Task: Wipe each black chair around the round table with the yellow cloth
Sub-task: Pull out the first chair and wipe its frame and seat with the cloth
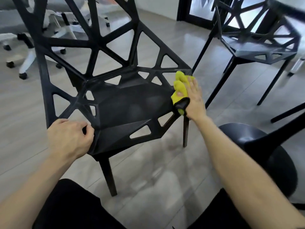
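A black chair [128, 104] with a lattice of triangular openings stands in front of me, its seat facing me. My left hand [70, 138] grips the seat's front left corner. My right hand [194, 98] presses the yellow cloth [179, 86] around the seat's right edge, fingers wrapped over the frame. A second black chair [257, 47] of the same design stands at the upper right. The round table's black pedestal base [272, 159] is at the lower right, its top [290, 4] just visible in the top right corner.
White office chairs on castors [38, 47] stand behind the near chair at the upper left. A dark door frame [183, 12] is at the top centre. Grey floor tiles [148, 179] lie underneath. My dark-clothed legs [69, 209] fill the bottom edge.
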Action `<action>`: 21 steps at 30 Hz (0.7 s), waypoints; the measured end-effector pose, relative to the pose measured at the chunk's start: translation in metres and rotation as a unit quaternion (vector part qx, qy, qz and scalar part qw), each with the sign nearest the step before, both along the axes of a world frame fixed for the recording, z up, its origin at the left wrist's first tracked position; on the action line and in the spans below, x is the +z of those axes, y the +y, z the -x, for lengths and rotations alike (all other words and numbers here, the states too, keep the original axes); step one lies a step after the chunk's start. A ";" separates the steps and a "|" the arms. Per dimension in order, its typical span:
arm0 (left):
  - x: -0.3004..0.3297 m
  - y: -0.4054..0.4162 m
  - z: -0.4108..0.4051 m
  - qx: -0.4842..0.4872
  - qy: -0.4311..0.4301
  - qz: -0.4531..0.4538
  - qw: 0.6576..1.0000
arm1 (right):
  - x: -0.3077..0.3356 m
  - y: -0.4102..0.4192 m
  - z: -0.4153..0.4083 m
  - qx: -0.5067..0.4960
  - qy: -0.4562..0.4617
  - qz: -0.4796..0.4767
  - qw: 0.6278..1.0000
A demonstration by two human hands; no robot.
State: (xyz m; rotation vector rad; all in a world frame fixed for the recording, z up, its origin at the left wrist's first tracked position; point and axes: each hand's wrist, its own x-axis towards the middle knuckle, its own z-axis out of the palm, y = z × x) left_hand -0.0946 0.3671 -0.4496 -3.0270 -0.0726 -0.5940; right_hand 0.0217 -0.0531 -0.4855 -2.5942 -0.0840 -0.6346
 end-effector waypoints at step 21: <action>0.004 -0.004 0.004 -0.017 -0.019 0.016 1.000 | -0.018 0.148 0.093 -0.167 -0.045 -0.220 0.960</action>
